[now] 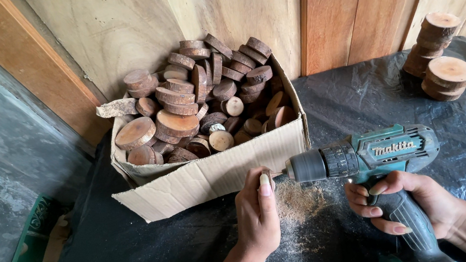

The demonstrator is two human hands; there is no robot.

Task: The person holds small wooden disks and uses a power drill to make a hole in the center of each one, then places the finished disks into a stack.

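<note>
Fingers of left hand (pixel 256 208) pinch a small wood slice (pixel 264 177) on edge at the bit; right hand (pixel 405 200) wraps the teal cordless drill (pixel 368 156). Slice looks light, stiff; edges give grip. Sawdust (pixel 297 202) on black-covered counter (pixel 141 258); beyond, cardboard box (pixel 215 174) of slices.

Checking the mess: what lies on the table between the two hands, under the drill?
In the head view, a patch of sawdust lies on the black sheet between left hand and right hand.

Box (pixel 209 175) of wood slices (pixel 202 92) is sitting at desk (pixel 141 258) rear-left; drill (pixel 368 156) is lying right of it; sawdust (pixel 297 202) is lying in front; log stack (pixel 436 55) is standing far right.
</note>
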